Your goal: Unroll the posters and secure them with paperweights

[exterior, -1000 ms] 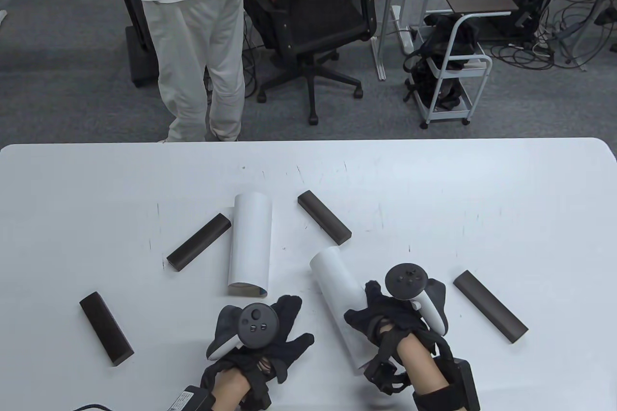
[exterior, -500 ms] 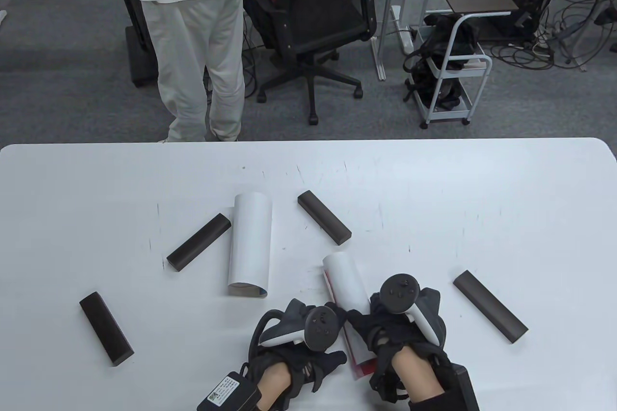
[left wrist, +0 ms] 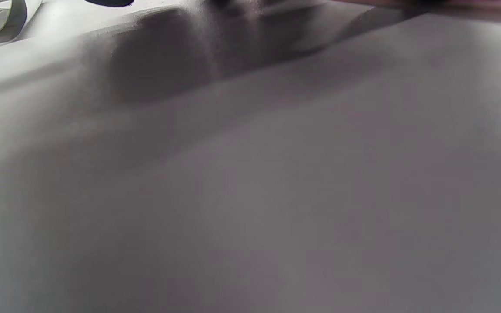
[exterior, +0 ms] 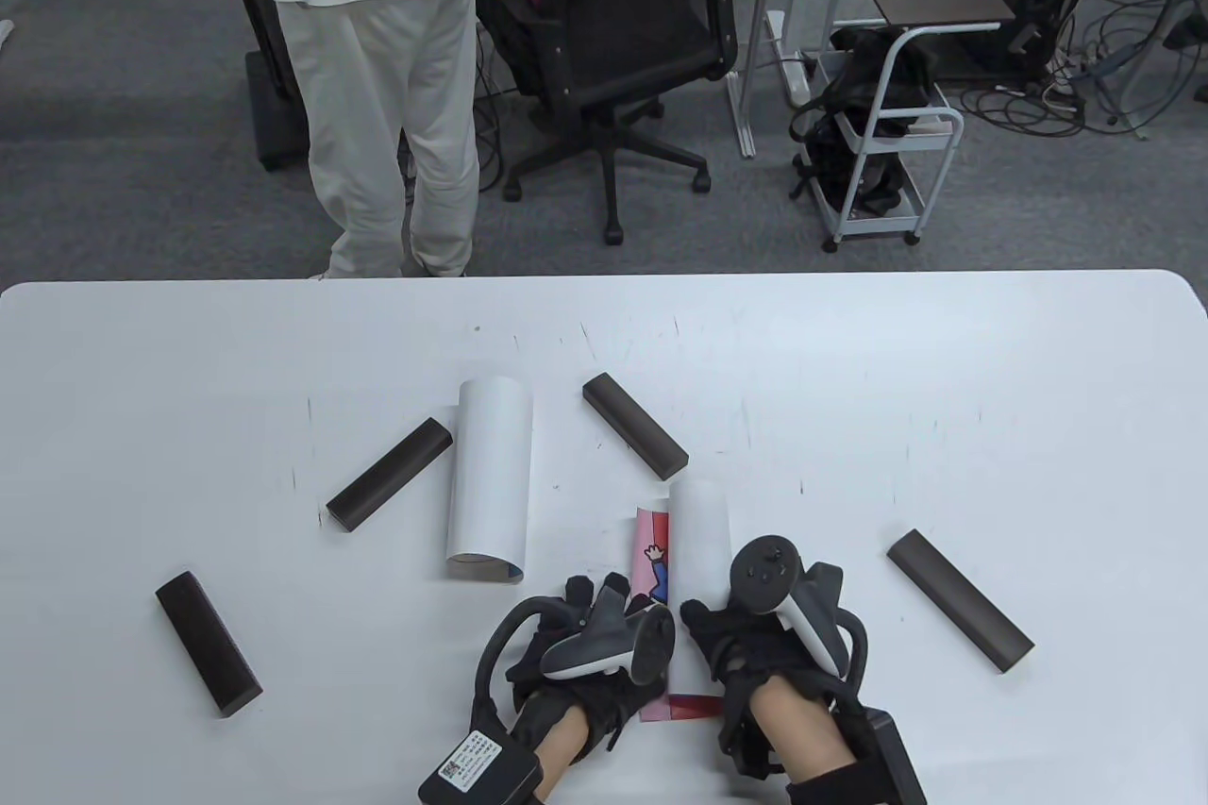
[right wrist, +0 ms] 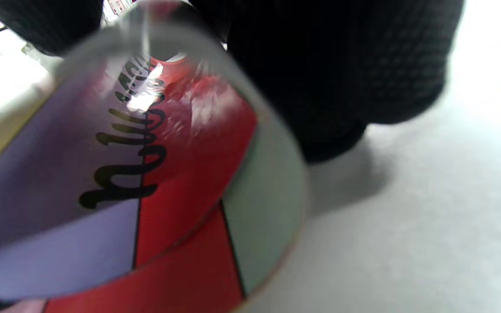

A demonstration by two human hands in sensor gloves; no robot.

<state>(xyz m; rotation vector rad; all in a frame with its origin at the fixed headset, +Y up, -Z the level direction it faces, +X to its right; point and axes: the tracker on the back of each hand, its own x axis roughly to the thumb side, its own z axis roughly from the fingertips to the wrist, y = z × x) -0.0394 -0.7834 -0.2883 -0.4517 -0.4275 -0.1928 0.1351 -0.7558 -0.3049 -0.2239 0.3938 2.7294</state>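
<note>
Table view: both hands on the near poster, just beside the far roll, left hand pressing the freed pink edge flat, right hand gripping the curl, presumably to stop spring-back before fetching the paperweight on the desk.

Even bright overhead light; wrist views heavily blurred.
</note>
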